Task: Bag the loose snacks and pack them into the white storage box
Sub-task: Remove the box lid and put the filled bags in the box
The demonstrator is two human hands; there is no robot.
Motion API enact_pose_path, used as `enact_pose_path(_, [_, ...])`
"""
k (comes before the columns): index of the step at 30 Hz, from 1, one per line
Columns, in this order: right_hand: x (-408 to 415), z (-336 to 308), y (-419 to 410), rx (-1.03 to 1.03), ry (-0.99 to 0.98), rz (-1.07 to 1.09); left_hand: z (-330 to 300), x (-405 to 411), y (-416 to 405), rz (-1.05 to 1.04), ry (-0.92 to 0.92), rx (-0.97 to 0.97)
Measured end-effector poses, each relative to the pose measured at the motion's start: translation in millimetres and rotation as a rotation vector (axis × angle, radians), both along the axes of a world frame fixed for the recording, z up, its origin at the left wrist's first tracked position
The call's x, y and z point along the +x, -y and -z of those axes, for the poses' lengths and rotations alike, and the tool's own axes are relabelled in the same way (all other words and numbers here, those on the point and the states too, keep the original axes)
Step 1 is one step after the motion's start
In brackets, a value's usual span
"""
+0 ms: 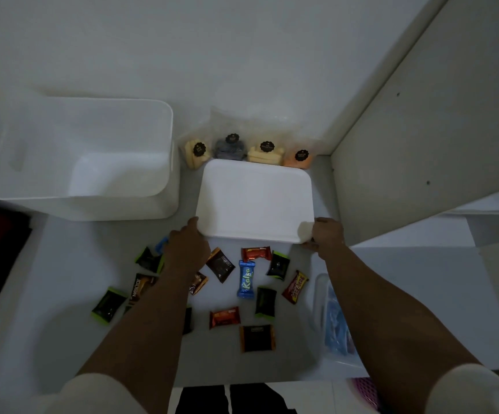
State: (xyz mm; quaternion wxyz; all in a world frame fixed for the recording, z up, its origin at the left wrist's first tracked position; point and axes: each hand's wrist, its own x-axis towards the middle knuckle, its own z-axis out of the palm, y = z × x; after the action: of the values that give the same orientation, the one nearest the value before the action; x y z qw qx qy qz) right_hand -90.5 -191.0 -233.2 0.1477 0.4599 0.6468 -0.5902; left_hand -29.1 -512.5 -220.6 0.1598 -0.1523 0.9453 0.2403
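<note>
The large white rigid-plastic storage box (87, 162) stands open on the white shelf surface (406, 294) at far left, a handle slot in its left wall. Judged stiff, light while nothing is in it, and smooth enough to slip; best held by that slot or the rim.

Just right of it lies the flat white plastic lid (254, 201), rounded at the corners, its near edge raised off the surface. The left hand (187, 249) grips its near-left corner and the right hand (327, 234) its near-right corner, fingers curled under. Judged light and stiff; edge holds suit it.

Behind the lid, four clear pouches with black round labels (248, 147) lean against the back wall, already filled.

At near right lies a clear packet of blue-striped zip bags (335, 321), judged limp and slippery.

Loose wrapped snacks are scattered near the forearms, well apart from the box: a blue Kalpa bar (246, 279), a red wrapped bar (255, 253), green-edged black sachets (265, 301). Judged light, crinkly, crushable; pinch by the wrapper ends.
</note>
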Motion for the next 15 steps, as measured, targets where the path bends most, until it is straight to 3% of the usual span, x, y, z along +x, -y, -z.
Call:
enact_pose_path(3, [8, 3, -1, 0.016, -0.068, 0.020, -11, 7, -2, 0.025, 0.042, -0.043])
enact_pose_path(8, [25, -14, 3, 0.177, -0.112, -0.130, -22, 23, 2, 0.043, 0.008, -0.058])
enact_pose_path(15, [39, -38, 19, 0.259, -0.175, -0.307, -67, 35, 0, -0.041, -0.057, 0.044])
